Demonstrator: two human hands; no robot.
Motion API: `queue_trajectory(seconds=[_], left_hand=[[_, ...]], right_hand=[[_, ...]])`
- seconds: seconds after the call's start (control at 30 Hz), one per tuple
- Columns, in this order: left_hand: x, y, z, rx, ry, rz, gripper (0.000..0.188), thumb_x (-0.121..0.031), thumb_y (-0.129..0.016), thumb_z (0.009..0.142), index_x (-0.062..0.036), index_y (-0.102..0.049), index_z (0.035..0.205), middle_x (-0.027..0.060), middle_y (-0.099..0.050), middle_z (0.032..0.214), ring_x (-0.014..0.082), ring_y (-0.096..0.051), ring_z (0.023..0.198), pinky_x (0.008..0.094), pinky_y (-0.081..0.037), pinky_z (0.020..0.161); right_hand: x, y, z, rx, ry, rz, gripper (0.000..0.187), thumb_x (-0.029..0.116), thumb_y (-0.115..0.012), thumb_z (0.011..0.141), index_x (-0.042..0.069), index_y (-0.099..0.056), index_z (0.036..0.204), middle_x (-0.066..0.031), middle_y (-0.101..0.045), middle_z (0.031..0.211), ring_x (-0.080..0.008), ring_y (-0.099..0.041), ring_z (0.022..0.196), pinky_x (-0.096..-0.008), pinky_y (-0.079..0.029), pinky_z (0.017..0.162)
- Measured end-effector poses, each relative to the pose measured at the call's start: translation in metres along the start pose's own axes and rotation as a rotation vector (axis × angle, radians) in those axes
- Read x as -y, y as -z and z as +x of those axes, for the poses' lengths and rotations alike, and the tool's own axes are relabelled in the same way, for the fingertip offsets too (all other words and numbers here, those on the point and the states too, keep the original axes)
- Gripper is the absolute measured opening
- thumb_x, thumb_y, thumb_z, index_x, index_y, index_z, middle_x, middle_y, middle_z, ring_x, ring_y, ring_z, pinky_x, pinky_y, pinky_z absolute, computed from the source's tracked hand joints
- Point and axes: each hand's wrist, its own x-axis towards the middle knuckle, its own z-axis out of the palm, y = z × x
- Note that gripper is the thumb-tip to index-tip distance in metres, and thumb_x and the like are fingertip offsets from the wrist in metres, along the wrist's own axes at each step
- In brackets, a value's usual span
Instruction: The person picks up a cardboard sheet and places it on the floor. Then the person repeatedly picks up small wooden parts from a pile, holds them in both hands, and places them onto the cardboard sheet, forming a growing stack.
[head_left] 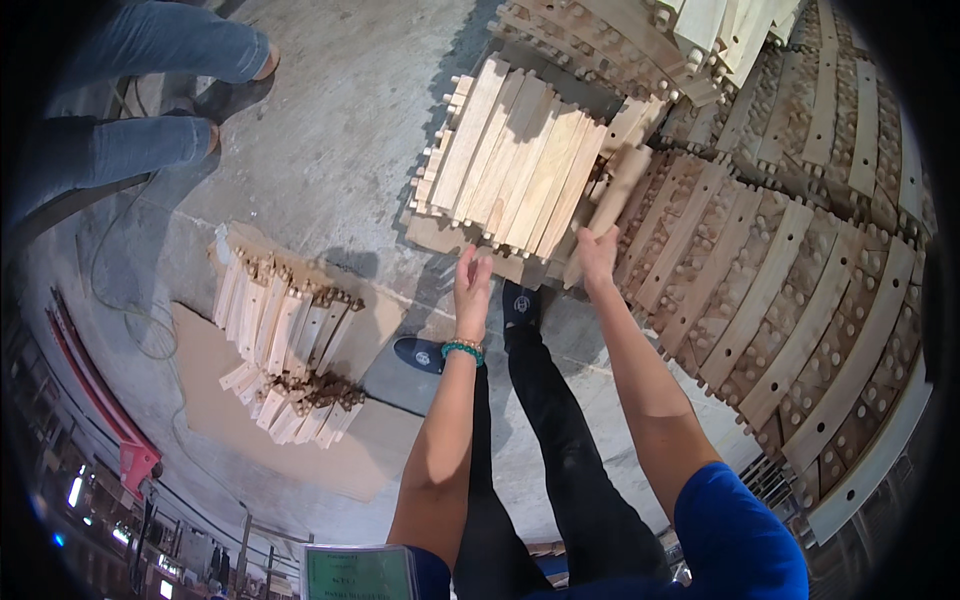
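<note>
On the concrete floor (330,120) ahead of your feet, a stack of pale wooden slats (520,160) lies side by side, with a brown cardboard sheet (438,236) showing at its near left corner. Your left hand (473,295) is by the stack's near edge, its grip open and the fingers stretched toward the slat ends; whether they touch the wood you cannot tell. Your right hand (598,258) is off the near right corner, its grip closed on the near end of a single wooden piece (622,190), which slants away along the stack's right edge. Farther right rises a large pile of drilled slats (770,290) with round pegs between its rows. Well to your left, a smaller group of slats (285,320) lies fanned on a second cardboard sheet (240,420), and beyond it stand another person's legs (160,60) in jeans.
</note>
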Motion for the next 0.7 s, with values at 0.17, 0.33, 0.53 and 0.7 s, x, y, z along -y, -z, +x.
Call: queue_trajectory(seconds=[0.17,0.33,0.53,0.7], left_hand=[[0.002,-0.016,0.029,-0.004,0.178,-0.424,0.076,-0.051,-0.052,0.086,-0.0084,-0.016,0.138,0.0178,-0.035,0.136,0.0315,-0.036,0.126,0.0468,-0.028,0.102],[0.026,-0.024,0.026,0.016,0.204,-0.395,0.048,-0.044,-0.054,0.087,-0.0129,-0.037,0.121,0.0156,-0.045,0.126,0.0256,-0.042,0.121,0.0461,-0.031,0.099],[0.023,-0.027,0.037,0.142,-0.258,-0.052,0.046,-0.021,-0.051,0.084,-0.0075,-0.041,0.126,0.0027,-0.055,0.11,0.016,-0.051,0.101,0.0235,-0.039,0.086],[-0.015,-0.056,0.03,0.217,0.024,-0.097,0.036,-0.033,-0.044,0.087,-0.001,-0.053,0.102,0.0027,-0.057,0.089,0.0107,-0.051,0.075,0.0231,-0.041,0.067]], right_hand=[[0.021,-0.05,0.008,0.11,-0.03,-0.022,0.099,0.036,-0.08,0.061,-0.006,-0.02,0.128,-0.0232,-0.041,0.123,-0.0268,-0.042,0.117,-0.0338,-0.035,0.097],[0.015,-0.04,0.005,0.149,-0.087,-0.035,0.104,0.034,-0.084,0.055,-0.006,-0.021,0.128,-0.0224,-0.046,0.12,-0.028,-0.048,0.111,-0.0349,-0.039,0.095],[0.013,-0.009,0.019,0.326,-0.246,0.114,0.087,0.037,-0.079,0.065,-0.004,-0.034,0.127,-0.0186,-0.051,0.118,-0.0245,-0.05,0.11,-0.0345,-0.04,0.094],[0.014,0.012,0.007,0.431,-0.385,0.399,0.068,0.026,-0.07,0.077,0.0,-0.035,0.13,-0.0137,-0.051,0.121,-0.0218,-0.05,0.111,-0.0348,-0.042,0.093]])
